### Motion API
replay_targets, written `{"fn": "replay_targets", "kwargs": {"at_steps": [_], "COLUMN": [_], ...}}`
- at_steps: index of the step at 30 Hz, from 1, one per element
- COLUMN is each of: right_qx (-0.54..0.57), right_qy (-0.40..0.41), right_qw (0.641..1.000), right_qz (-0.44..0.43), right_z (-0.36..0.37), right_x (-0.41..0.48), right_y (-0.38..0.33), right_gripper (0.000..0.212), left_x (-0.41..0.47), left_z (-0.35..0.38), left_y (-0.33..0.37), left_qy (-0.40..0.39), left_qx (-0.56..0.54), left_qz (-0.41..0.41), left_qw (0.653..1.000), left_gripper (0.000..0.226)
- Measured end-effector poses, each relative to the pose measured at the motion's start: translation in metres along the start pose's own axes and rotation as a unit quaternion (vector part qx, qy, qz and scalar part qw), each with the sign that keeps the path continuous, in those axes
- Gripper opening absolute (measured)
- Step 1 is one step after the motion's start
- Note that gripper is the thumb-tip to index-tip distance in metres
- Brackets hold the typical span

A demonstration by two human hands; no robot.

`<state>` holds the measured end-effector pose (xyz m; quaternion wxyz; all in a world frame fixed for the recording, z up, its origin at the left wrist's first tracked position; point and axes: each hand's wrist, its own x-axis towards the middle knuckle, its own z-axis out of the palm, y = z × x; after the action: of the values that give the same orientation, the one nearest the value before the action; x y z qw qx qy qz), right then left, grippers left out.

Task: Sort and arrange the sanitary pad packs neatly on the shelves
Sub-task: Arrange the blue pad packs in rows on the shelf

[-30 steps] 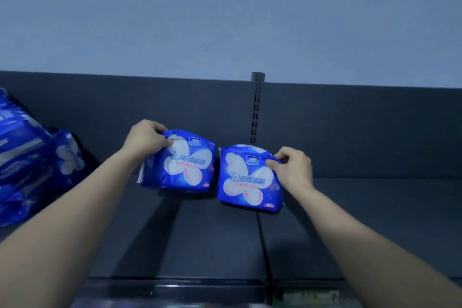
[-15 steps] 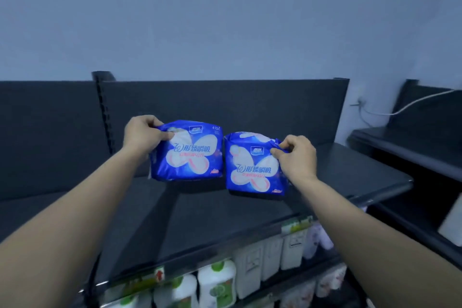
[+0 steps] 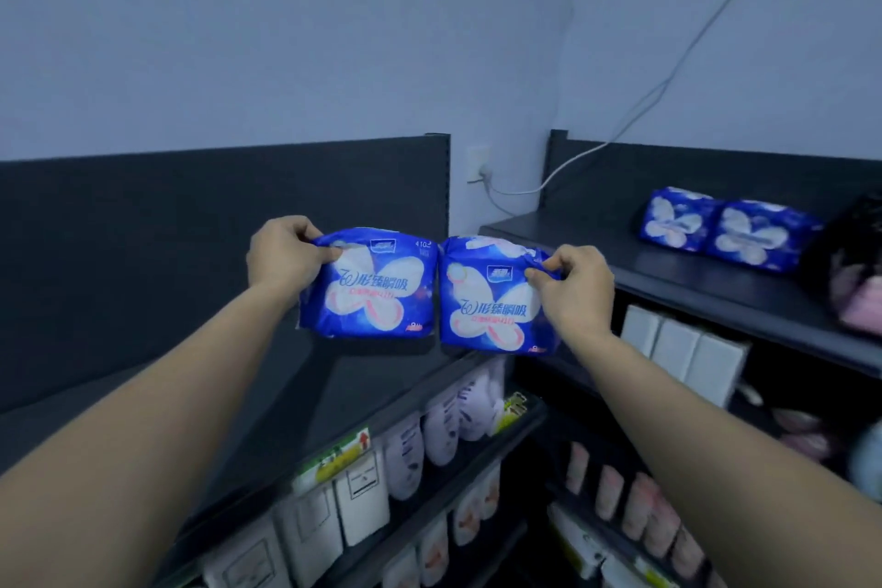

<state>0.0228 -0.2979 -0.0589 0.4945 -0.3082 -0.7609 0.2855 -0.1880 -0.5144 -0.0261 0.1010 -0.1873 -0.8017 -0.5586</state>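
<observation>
Two held packs (image 3: 372,286) side by side, left of two shelved packs (image 3: 725,229).

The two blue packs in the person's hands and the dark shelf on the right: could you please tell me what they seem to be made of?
The left blue printed pack and the right blue printed pack look like thin, glossy plastic film: it crinkles at the pinching fingers and catches light. The dark shelf on the right looks like matt painted metal, judging by its thin flat edge; the material is uncertain.
</observation>
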Motion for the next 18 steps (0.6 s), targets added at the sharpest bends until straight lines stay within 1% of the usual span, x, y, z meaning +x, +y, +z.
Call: {"fn": "replay_targets", "kwargs": {"at_steps": [5, 9, 15, 18], "right_qx": [-0.024, -0.039, -0.073, -0.085], "right_qy": [0.046, 0.085, 0.133, 0.150], "right_qw": [0.998, 0.995, 0.987, 0.983], "right_qz": [0.021, 0.032, 0.048, 0.056], "right_z": [-0.022, -0.035, -0.043, -0.045], "right_x": [0.047, 0.088, 0.153, 0.180], "right_y": [0.045, 0.078, 0.118, 0.135], "right_gripper": [0.022, 0.022, 0.028, 0.025], "left_x": [0.026, 0.052, 0.094, 0.112], "left_z": [0.086, 0.156, 0.251, 0.293], "left_y": [0.026, 0.046, 0.076, 0.089], "left_qy": [-0.039, -0.068, -0.107, -0.124], "left_qx": [-0.005, -0.035, -0.059, -0.071], "left_qz": [0.028, 0.035, 0.051, 0.056], "left_qw": [0.999, 0.996, 0.991, 0.988], "left_gripper": [0.025, 0.024, 0.023, 0.020]}}
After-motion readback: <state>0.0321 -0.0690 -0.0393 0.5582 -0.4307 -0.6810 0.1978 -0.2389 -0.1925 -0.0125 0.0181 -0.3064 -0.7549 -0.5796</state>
